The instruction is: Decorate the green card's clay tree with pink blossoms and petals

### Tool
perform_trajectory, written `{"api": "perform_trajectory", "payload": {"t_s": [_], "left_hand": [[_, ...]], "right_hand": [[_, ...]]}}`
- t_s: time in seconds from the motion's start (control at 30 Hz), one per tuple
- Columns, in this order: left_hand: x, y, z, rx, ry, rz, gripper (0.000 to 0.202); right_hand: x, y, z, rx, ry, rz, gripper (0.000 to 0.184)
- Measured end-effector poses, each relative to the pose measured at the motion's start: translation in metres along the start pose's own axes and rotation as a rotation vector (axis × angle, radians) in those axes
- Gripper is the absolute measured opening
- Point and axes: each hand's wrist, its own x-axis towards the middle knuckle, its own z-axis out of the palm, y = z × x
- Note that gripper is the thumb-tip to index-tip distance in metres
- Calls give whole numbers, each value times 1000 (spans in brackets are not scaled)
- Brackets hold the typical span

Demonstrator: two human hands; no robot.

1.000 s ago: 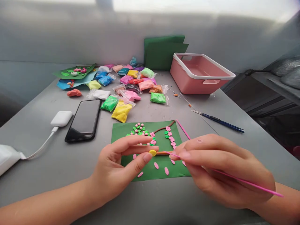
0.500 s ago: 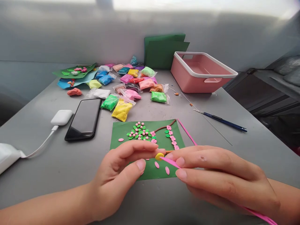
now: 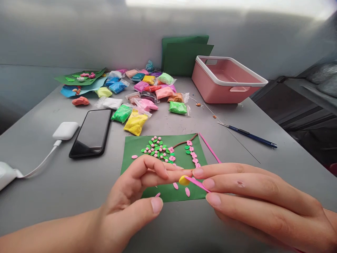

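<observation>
My right hand (image 3: 252, 200) pinches a thin pink clay tool (image 3: 196, 183) between thumb and fingers, its flat tip against a small yellow clay piece (image 3: 183, 180). That piece sits at the fingertips of my left hand (image 3: 131, 203), whose fingers stretch out with the thumb apart. Behind and below both hands lies a green sheet (image 3: 131, 175) bearing clay flowers (image 3: 193, 155), leaves, pink dots and a brown stem (image 3: 183, 143). Loose pink oval petals (image 3: 187, 192) rest on it, and the hands hide part of the sheet.
Several bags of coloured clay (image 3: 135, 122) cover the table's back middle. On the left are a phone (image 3: 92, 131) and a white earbud case (image 3: 65, 130) with a cable. A pink basket (image 3: 218, 86), a blue-handled craft knife (image 3: 249, 134) and another pink stick (image 3: 210, 147) are right.
Both hands have shifted slightly right, with the yellow piece and the pink tool. My left thumb is farther from the fingers, and its index finger is more bent.
</observation>
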Motion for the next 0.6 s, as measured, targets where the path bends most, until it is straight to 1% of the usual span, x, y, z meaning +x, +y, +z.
{"api": "perform_trajectory", "payload": {"t_s": [0.17,0.27,0.37,0.5,0.6], "left_hand": [[1,3,1,24,46,-37,14],[2,4,3,18,93,-65,17],[2,3,5,-2,117,-66,17],[2,2,4,0,100,-58,16],[1,1,4,18,84,-41,16]], "right_hand": [[0,10,-6,39,-99,-35,21],[2,14,-7,62,-125,-28,21],[4,14,-6,97,-103,-54,22],[6,15,-3,101,-91,-76,25],[5,16,0,92,-67,-121,27]]}}
